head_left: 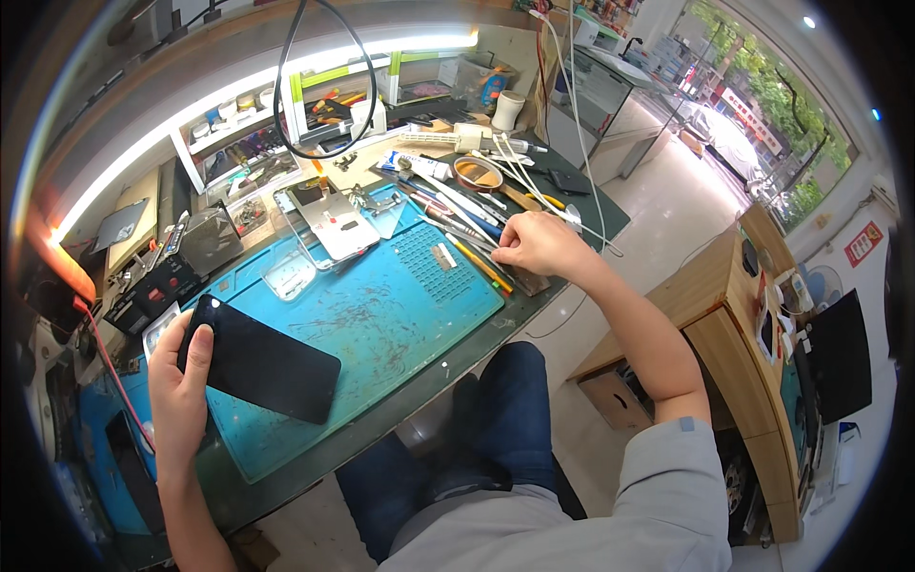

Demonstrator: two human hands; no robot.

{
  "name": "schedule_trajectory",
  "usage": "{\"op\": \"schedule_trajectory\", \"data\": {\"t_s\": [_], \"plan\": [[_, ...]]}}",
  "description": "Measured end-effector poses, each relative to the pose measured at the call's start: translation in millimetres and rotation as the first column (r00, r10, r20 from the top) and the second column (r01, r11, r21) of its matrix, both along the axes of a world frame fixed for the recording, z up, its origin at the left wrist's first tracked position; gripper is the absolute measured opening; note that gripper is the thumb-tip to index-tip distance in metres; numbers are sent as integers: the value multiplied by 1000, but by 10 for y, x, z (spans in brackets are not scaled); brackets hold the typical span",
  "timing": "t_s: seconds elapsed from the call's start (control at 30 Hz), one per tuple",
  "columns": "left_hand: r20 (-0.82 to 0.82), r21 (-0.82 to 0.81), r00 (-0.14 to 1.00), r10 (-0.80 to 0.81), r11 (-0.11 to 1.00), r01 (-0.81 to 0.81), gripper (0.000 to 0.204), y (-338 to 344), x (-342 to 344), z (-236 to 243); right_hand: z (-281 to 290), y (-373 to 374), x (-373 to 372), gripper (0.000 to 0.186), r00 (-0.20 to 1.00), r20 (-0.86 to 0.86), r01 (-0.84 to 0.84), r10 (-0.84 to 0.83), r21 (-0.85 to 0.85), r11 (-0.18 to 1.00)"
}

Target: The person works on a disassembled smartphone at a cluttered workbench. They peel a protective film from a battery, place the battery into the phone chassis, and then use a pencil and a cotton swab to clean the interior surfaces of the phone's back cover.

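A black smartphone [274,370], screen dark, is gripped at its upper left end by my left hand [181,364], thumb across its face. It is held over the left part of a blue work mat [362,381]. At the right, my right hand [541,244] is closed in a pinch among a row of slim hand tools; what sits between the fingertips is hidden. Beside those fingers lie a yellow-and-black pen-like tool [474,261] and several tweezer-like tools. Behind the mat's middle, a silver phone housing [335,227] rests near a clear plastic tray [289,275].
A brown round container [477,174], a white-and-blue tube [419,165] and white cables [519,164] crowd the back right. A black cable loop [276,86] hangs over the bench. Lit shelves [229,129] line the back. A wooden desk [701,296] stands to the right.
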State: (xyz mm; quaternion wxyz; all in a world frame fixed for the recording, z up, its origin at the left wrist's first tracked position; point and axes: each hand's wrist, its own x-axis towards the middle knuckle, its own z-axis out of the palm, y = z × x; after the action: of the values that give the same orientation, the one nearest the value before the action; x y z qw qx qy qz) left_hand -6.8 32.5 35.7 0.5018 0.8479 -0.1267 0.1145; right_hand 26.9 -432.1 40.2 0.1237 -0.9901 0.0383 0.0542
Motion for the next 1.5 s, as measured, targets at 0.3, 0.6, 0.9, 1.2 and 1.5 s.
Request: {"op": "schedule_trajectory", "data": {"t_s": [0.3,0.6,0.9,1.2,1.5], "plan": [[2,25,1000,-5,1000,5,40,-27,-26,48,-93,-40,44,25,972,228,14,-52,164,986],[-25,-23,999,-31,999,30,39,-46,-19,55,-208,-53,96,27,859,510,18,43,-114,993],[-42,-41,999,-35,999,33,39,-34,-37,31,-102,80,-109,27,977,214,0,28,-129,992],[-29,-36,997,-65,997,64,37,-78,-63,101,-41,-65,186,32,992,-109,-72,69,-21,997],[-62,-96,993,-103,991,96,41,-113,-119,125,131,50,114,29,995,-74,9,68,736,677]]}}
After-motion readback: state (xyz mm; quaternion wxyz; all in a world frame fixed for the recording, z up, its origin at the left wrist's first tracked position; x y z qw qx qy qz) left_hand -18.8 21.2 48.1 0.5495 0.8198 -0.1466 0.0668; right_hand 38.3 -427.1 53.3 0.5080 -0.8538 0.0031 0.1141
